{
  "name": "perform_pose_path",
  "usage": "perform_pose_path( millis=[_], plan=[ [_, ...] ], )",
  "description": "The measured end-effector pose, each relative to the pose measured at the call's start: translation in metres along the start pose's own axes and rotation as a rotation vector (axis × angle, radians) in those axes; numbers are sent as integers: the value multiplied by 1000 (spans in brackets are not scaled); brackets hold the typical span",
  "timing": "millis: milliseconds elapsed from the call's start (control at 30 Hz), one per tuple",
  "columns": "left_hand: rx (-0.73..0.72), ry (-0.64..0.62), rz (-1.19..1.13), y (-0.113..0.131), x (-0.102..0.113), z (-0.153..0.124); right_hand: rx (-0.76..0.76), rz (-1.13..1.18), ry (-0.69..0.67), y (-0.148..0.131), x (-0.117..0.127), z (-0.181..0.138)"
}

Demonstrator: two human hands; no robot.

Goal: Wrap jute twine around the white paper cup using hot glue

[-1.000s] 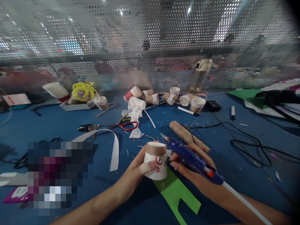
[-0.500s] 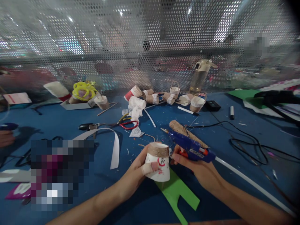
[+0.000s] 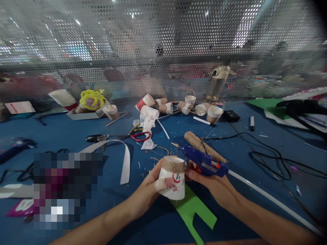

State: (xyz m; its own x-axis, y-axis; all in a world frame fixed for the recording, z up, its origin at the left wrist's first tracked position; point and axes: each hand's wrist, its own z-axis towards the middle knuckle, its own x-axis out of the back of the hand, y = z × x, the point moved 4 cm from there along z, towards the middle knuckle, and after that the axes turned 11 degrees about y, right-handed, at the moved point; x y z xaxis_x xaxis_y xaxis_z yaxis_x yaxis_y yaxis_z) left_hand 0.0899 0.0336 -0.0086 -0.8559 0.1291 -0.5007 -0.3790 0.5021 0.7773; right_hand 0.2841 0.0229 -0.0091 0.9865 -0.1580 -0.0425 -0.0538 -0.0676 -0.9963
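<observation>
My left hand (image 3: pixel 150 185) is closed round an upturned white paper cup (image 3: pixel 172 178) that has red print and a band of brown twine wound about its top. A plaster sits on that thumb. My right hand (image 3: pixel 208 180) grips a blue hot glue gun (image 3: pixel 201 159); its nozzle points left and away, just above the cup. A white glue stick (image 3: pixel 268 197) trails from the gun's back towards the lower right. Both hands hover over a green paper cut-out (image 3: pixel 192 211) on the blue table (image 3: pixel 63 136).
A twine spool (image 3: pixel 201 146) lies right behind the gun. Red-handled scissors (image 3: pixel 138 136), white paper strips (image 3: pixel 122 160) and several twine-wrapped cups (image 3: pixel 189 107) lie further back, before a perforated metal screen. Black cables (image 3: pixel 270 153) run on the right; a bottle (image 3: pixel 217 85) stands at the back.
The glue gun has swung up from lying low across my right hand to a level hold by the cup. The cup has stayed in my left hand.
</observation>
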Motion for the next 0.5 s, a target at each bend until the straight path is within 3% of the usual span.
perform_pose_path(
  millis=[200,400,500],
  plan=[
    [41,31,10,1,1,2,169,-30,62,-17,3,-3],
    [28,17,13,-1,-1,8,515,-123,-54,-17,0,-4],
    [32,10,14,-2,-1,8,567,-102,-63,-11,-2,-4]
  ],
)
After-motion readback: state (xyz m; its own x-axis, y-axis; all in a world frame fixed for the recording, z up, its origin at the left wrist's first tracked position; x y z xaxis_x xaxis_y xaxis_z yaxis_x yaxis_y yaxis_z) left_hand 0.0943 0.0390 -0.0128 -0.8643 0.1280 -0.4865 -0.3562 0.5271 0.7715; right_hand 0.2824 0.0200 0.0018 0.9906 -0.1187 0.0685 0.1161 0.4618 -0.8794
